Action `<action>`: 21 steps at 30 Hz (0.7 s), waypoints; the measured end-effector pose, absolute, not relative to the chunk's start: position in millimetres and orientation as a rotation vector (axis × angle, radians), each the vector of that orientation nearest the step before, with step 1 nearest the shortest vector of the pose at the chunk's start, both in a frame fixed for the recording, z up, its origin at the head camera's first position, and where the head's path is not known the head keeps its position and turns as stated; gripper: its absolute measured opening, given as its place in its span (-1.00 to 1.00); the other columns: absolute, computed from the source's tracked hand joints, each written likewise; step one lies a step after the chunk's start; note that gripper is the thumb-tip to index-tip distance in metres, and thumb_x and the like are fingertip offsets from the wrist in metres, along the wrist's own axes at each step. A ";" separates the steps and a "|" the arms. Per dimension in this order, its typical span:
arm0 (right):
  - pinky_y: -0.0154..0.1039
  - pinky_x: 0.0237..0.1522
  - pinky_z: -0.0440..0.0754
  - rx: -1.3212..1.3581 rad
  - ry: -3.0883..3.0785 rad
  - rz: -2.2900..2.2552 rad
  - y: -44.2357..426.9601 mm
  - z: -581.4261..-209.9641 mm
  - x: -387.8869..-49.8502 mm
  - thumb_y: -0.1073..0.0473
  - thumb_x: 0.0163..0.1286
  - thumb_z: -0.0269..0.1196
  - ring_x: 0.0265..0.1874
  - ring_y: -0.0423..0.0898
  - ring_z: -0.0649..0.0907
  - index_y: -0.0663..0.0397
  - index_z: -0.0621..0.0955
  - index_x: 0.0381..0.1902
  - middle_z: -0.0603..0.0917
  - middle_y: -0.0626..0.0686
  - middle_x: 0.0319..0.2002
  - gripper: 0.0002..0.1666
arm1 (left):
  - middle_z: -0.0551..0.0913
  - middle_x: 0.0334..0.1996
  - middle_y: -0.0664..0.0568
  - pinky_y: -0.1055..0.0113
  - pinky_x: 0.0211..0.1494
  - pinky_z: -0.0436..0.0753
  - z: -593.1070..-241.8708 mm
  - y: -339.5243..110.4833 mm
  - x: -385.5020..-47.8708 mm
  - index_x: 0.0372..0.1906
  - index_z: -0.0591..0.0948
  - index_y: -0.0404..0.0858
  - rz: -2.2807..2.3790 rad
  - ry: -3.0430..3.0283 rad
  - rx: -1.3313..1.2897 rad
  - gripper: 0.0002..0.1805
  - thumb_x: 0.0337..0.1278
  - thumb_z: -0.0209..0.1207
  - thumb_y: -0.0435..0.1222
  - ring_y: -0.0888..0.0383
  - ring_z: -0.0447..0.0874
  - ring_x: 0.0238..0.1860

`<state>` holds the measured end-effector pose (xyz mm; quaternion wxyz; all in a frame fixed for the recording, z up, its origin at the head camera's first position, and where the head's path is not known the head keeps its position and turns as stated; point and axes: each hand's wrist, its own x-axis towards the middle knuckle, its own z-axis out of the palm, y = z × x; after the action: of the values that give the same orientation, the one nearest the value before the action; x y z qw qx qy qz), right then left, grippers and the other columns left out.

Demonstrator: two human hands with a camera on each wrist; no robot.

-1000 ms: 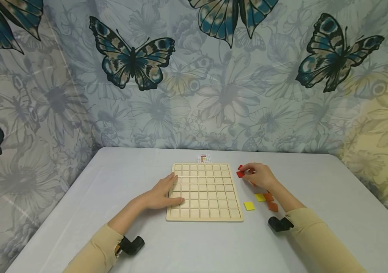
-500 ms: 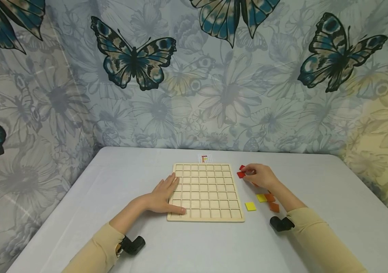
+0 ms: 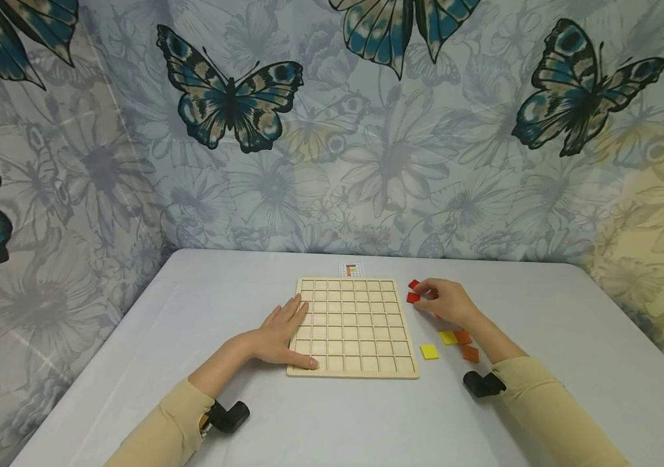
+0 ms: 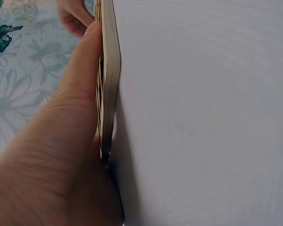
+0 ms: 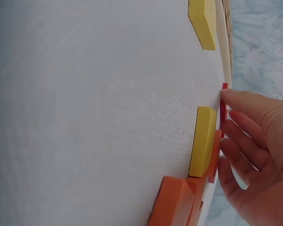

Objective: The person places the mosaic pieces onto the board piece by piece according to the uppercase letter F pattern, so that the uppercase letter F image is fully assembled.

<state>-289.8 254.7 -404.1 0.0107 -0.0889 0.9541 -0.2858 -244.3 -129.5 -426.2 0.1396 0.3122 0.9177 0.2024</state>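
Note:
My left hand point(image 3: 276, 334) lies spread over the left edge of a wooden grid board point(image 3: 361, 327), its fingers and thumb on the board's face. In the left wrist view the thumb point(image 4: 78, 70) lies along the board point(image 4: 112, 61). My right hand point(image 3: 448, 301) is beyond the board's right edge, thumb and forefinger at a red square tile point(image 3: 413, 298), which they appear to pinch. A second red tile point(image 3: 414, 284) lies just behind, near the forefinger. In the right wrist view the thumb tip touches the red tile point(image 5: 223, 106); the other fingers are bent.
A yellow tile point(image 3: 429, 352) lies right of the board. Another yellow tile point(image 3: 448, 338) touches an orange tile point(image 3: 463, 336), with another orange tile point(image 3: 470, 353) in front. A small printed grid card point(image 3: 351, 270) lies behind the board. A butterfly-patterned cloth point(image 3: 384, 162) hangs behind the table.
The right hand stays at the red tiles, its fingers shifting only slightly; the front red tile has turned a little. The left hand keeps its place on the board.

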 end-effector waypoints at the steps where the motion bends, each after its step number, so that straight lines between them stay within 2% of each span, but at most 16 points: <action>1: -0.16 -0.21 0.54 -0.288 2.976 -0.898 254.4 -404.1 -290.0 0.14 0.26 0.39 -0.24 0.00 0.52 0.17 0.64 -0.02 0.66 0.12 -0.13 -0.63 | -0.39 0.53 -0.27 -0.05 0.49 -0.33 -424.9 -129.4 -244.0 0.53 -0.20 -0.40 0.591 2.650 0.904 0.37 -0.07 0.18 0.41 -0.11 -0.47 0.53; 7: -0.26 -0.42 0.58 -0.294 2.955 -0.939 252.3 -403.8 -290.9 0.18 0.27 0.38 -0.31 -0.02 0.53 0.18 0.66 -0.05 0.67 0.11 -0.18 -0.68 | -0.39 0.52 -0.28 -0.07 0.49 -0.30 -419.0 -128.0 -242.3 0.53 -0.21 -0.40 0.566 2.642 0.887 0.33 -0.01 0.22 0.33 -0.11 -0.46 0.53; 15: -0.25 -0.48 0.56 -0.274 2.967 -0.943 252.5 -403.3 -290.6 0.12 0.25 0.39 -0.49 -0.08 0.55 0.21 0.65 -0.02 0.67 0.10 -0.24 -0.61 | -0.38 0.53 -0.26 -0.06 0.49 -0.29 -418.1 -126.5 -240.7 0.54 -0.20 -0.37 0.540 2.653 0.876 0.30 0.01 0.25 0.29 -0.10 -0.46 0.53; 18: -0.24 -0.48 0.56 -0.254 2.971 -0.963 251.6 -403.4 -291.2 0.07 0.24 0.40 -0.48 -0.07 0.55 0.20 0.65 -0.01 0.67 0.10 -0.23 -0.58 | -0.39 0.53 -0.25 -0.06 0.49 -0.30 -418.8 -126.9 -241.0 0.54 -0.20 -0.37 0.552 2.652 0.878 0.31 0.00 0.25 0.30 -0.09 -0.46 0.53; 21: -0.24 -0.44 0.55 -0.267 2.980 -0.977 249.3 -403.8 -292.9 0.03 0.23 0.41 -0.38 -0.06 0.56 0.16 0.66 -0.01 0.69 0.07 -0.21 -0.56 | -0.39 0.53 -0.26 -0.07 0.49 -0.30 -422.4 -128.2 -242.9 0.54 -0.20 -0.38 0.570 2.654 0.889 0.33 -0.02 0.23 0.34 -0.10 -0.46 0.53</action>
<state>-292.9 249.3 -403.8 -0.0028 -0.0847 0.9468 -0.3103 -242.9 -128.2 -422.4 0.1422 0.3080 0.9197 0.1977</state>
